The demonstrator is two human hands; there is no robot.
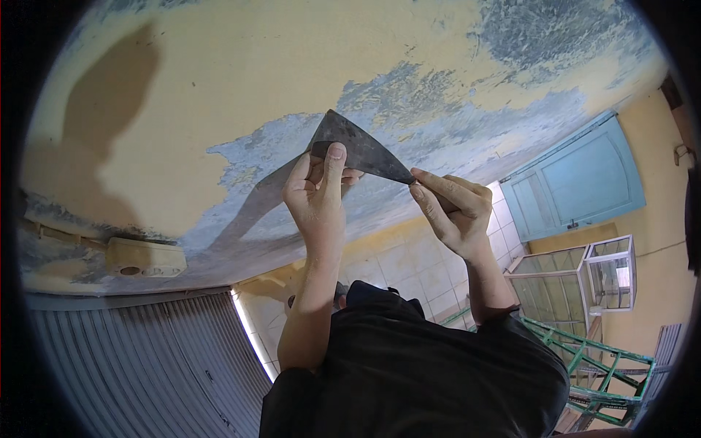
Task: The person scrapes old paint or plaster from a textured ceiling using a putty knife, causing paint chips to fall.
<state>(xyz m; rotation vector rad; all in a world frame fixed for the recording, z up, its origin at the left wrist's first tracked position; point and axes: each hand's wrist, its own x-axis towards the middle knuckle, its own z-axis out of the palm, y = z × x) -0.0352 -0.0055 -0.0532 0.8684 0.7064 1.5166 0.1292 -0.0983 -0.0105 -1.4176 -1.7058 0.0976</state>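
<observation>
A dark, flat, roughly triangular sheet point(361, 145), smudged on its face, is held up in front of a wall point(263, 131) with yellow paint and bare bluish-grey patches. My left hand point(323, 183) pinches its left part, the thumb on the near face and fingers behind. At the narrow lower right corner, the thumb and index finger of my right hand point(452, 205) take hold of the tip. Whether the sheet is sandpaper or some other material, I cannot tell. Its shadow and those of my arms fall on the wall to the left.
A yellowed socket strip point(146, 258) is fixed low on the wall at left, above a grey corrugated shutter point(148, 367). On the right are a light blue panelled door point(580, 178), glass cabinets point(553, 290) and a green metal frame point(613, 364). White tiles point(372, 268) cover another wall.
</observation>
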